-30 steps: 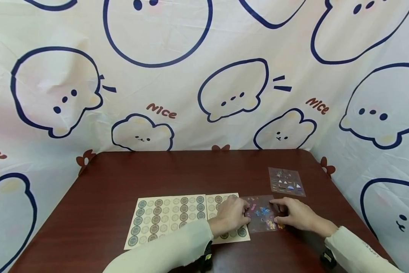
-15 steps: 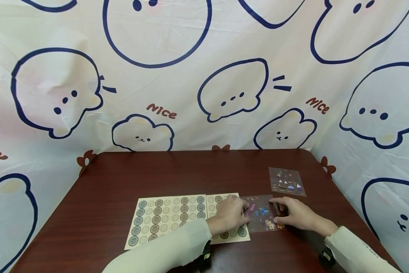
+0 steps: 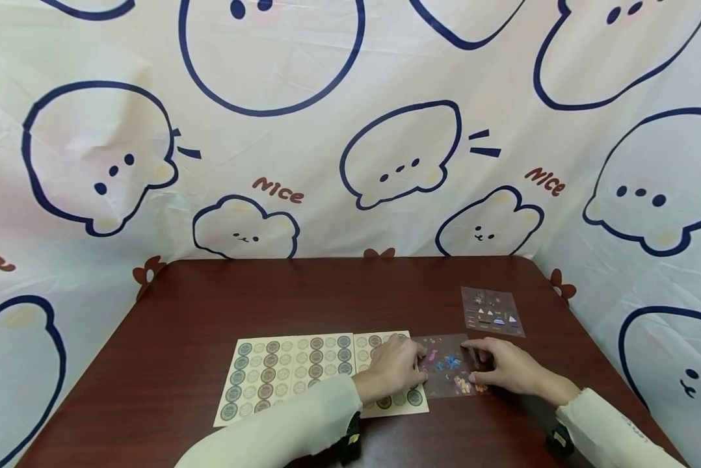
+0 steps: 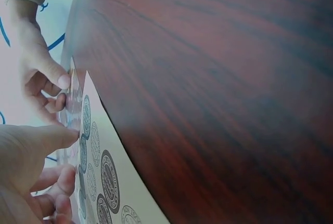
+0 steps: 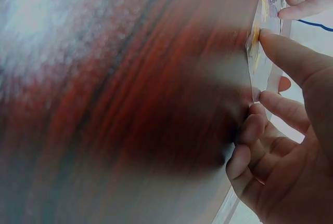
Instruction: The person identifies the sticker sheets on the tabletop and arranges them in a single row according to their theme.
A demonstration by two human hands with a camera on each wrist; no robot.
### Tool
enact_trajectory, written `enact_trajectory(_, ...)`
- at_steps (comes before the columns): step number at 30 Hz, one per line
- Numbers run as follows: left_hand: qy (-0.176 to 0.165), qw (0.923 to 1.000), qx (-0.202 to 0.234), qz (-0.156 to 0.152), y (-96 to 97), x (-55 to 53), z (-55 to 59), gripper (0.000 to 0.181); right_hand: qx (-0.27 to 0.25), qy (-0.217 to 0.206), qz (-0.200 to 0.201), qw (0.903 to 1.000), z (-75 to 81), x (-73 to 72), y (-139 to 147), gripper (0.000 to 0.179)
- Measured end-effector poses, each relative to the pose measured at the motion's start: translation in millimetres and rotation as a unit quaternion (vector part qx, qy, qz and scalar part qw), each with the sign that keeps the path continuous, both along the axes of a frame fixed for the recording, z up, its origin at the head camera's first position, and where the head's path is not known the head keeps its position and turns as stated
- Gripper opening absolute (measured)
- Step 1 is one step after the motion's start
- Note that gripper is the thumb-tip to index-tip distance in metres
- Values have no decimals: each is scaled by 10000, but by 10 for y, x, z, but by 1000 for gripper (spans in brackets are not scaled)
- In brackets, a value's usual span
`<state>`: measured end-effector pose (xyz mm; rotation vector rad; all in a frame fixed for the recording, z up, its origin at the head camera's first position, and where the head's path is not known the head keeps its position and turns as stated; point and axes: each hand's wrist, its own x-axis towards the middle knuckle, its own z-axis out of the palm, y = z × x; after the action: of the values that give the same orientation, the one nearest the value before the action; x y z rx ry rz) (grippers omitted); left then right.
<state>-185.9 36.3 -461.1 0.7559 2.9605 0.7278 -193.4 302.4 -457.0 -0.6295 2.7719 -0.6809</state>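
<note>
A clear sheet with small colourful stickers [image 3: 444, 388] lies on the table between the hands. My left hand [image 3: 394, 365] rests over a cream sheet of printed round stickers [image 3: 418, 404], its thumb and fingertips touching the clear sheet's left side. Across from it, my right hand [image 3: 511, 368] has thumb and index finger spread, their tips pressing on the right side of the clear sheet. The right wrist view shows the other fingers of this hand [image 5: 286, 151] loosely bent beside the sheet's edge. Part of the cream sheet is hidden under the left hand and forearm.
A wider cream sheet with rows of round stickers [image 3: 286, 361] adjoins on the left. Behind the right hand lies another clear sheet with small stickers [image 3: 491, 313]. The dark brown table [image 3: 327, 292] ends at a cloth backdrop [image 3: 321, 149] with cartoon drawings.
</note>
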Motion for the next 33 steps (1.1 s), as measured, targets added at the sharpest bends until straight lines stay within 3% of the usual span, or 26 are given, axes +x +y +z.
enact_trajectory(20, -31, 9999, 107, -36, -25, -19, -14, 35, 60, 119, -31, 9999, -14, -12, 4, 61)
enact_trajectory(33, -221, 9989, 418, -22, -36, -56, 89, 24, -247, 89, 5, 9997, 35, -14, 27, 52)
